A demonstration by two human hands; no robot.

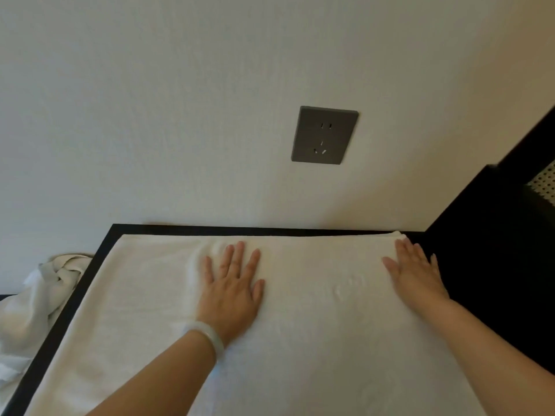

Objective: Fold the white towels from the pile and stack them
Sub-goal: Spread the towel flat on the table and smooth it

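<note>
Overhead, a white towel [300, 340] covers the black table [99, 250] below a wall socket [325, 135].

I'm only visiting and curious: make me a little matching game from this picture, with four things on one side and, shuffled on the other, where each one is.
Things
1. grey square wall socket
2. crumpled pile of white towels
3. pale round bangle
4. right hand

Places
a. on the wrist of the left hand
b. flat on the spread white towel, near its far right corner
c. on the pale wall above the black table
d. beside the table's left edge

Pairs: 1-c, 2-d, 3-a, 4-b.
</note>
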